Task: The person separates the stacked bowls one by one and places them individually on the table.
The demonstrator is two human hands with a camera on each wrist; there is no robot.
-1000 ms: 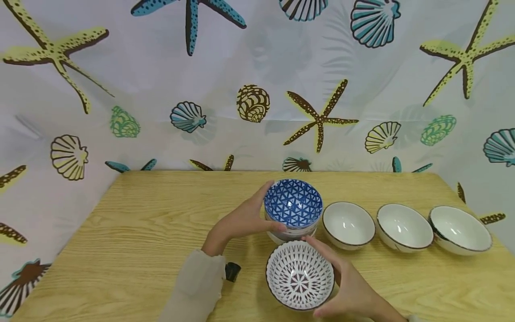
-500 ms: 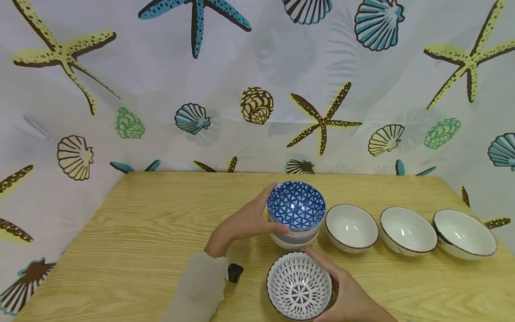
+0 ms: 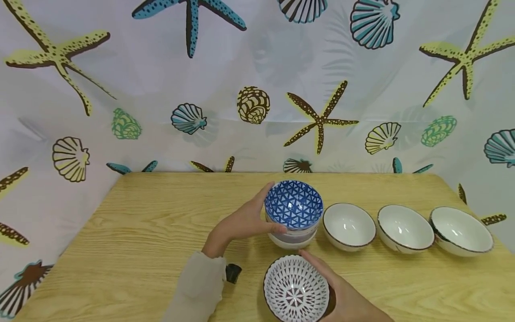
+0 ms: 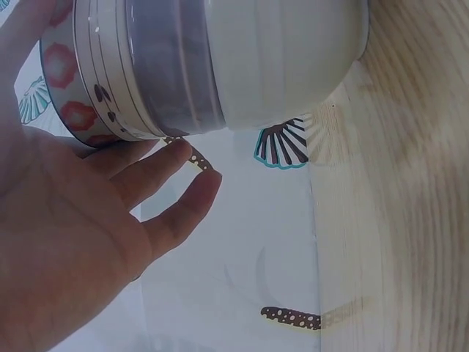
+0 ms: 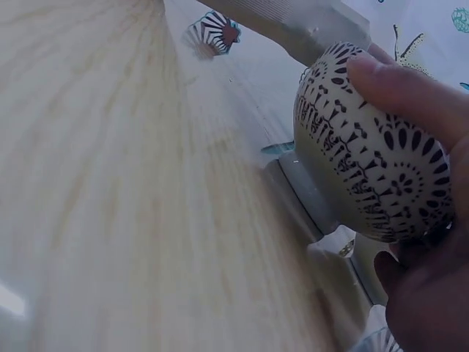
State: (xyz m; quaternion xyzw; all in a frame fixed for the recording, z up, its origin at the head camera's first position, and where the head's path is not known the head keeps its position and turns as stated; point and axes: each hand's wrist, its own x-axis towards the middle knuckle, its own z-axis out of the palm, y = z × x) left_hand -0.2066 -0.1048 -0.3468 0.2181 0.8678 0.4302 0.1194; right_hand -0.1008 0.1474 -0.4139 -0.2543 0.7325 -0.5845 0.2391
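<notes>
A stack of several bowls stands mid-table in the head view, topped by a blue bowl (image 3: pixel 293 205) with a white triangle pattern. My left hand (image 3: pixel 243 221) grips this top bowl from the left, thumb at its front. In the left wrist view its outer wall (image 4: pixel 62 81) shows red flowers; a grey-purple bowl (image 4: pixel 172 66) and a white bowl (image 4: pixel 286 59) sit beneath it. In front of the stack, my right hand (image 3: pixel 348 297) holds a white bowl with a dark pattern (image 3: pixel 295 288) by its right side. In the right wrist view that patterned bowl is tilted above the table.
Three white bowls with dark rims, a near one (image 3: pixel 349 226), a middle one (image 3: pixel 405 229) and a far-right one (image 3: pixel 460 231), line up right of the stack. The wooden table (image 3: pixel 153 232) ends at a curtain (image 3: pixel 225 134) printed with shells and starfish.
My right hand has drawn the patterned bowl toward the table's front, widening the gap to the stack. The left hand and the stack stay in place.
</notes>
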